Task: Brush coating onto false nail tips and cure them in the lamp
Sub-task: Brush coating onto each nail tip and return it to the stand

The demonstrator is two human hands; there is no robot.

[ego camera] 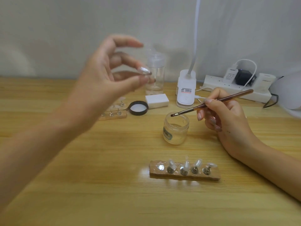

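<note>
A nail tip [144, 70] is pinched in the raised left hand [101, 79]. A brush [234, 95] is gripped by the right hand [228, 118], bristles at the rim of the open jar [175, 133] of clear liquid.

The light is even and fairly bright, soft and warm on the wooden table [81, 185]. My left hand [104, 75] is smeared with motion blur, and the nail tip [144, 70] it pinches nearly dissolves. The clear bottle [155, 74] just behind its fingers is hazy too. My right hand [228, 118] and the brush [211, 102] it holds look sharper. Nearer me than my right hand, the holder block [184, 175] throws white glare: a metal disc [161, 167] blows out, and bright spots spill onto the wood in front. Faint, soft shadows lie on the wall [48, 30] behind my left hand. Beyond my right hand the power strip [236, 88] slants with the wide lens.
</note>
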